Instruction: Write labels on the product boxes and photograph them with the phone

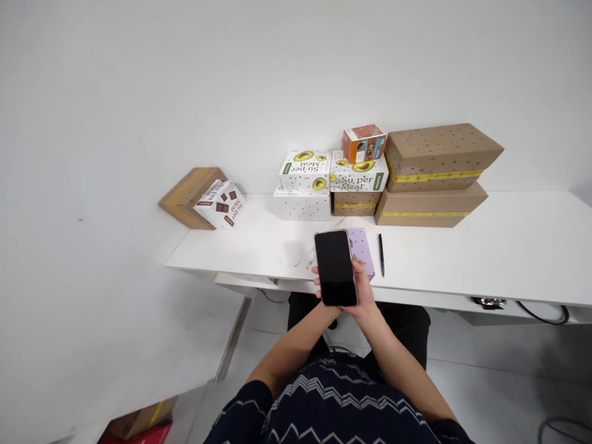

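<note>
Head view, smartphone [336, 268]: held above the tabletop's [435, 262] front edge, screen dark.
Right hand [364, 295]: our fingers grip the smartphone by both sides.
Left hand [333, 311]: mostly hidden underneath; we can't tell its fingers' state.
Black pen [382, 254]: lying right of our lilac box [362, 244].

Glossy, smth phone scrn [336, 268]

Shows black on the phone [337, 268], white on the counter [259, 246], dark-speckled lilac on the flat box [363, 250], speckled brown with yellow tape [437, 177] on the upper carton [430, 151], and navy with pale zigzags on the shirt [342, 404].
</note>
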The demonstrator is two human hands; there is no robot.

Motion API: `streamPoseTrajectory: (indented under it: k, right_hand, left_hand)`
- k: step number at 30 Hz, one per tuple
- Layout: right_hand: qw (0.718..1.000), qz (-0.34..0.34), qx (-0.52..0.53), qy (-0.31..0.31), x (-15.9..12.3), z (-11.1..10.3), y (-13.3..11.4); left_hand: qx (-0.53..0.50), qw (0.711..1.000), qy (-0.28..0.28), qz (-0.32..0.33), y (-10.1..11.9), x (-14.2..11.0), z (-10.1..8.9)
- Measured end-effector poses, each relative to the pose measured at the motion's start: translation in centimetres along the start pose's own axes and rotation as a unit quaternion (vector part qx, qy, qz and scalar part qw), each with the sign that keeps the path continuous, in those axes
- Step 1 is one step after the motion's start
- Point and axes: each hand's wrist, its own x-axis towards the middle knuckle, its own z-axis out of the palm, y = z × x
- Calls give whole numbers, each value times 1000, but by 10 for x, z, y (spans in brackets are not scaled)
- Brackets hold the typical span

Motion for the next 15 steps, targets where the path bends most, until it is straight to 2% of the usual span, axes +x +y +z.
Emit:
streamPoseTrajectory:
  k: [2,5,7,11,15]
  right_hand:
    - [1000,1,-2,-3,-1,-5,0]
    - [1000,-17,5,6,-6,-5,-1]
    - [999,-36,14,17,-8,-3,0]
    - [998,-49,30,18,-8,1,0]
    - [997,-61,36,20,-8,2,-1]
  left_hand:
    - [-59,990,98,-85,0,-1,1]
    - [-167,933,252,-197,-2,-4,2]
    - [-179,924,272,-199,-2,-6,4]
    - [-145,947,237,-159,2,-5,3]
    - [-116,941,276,-159,11,0,-4]
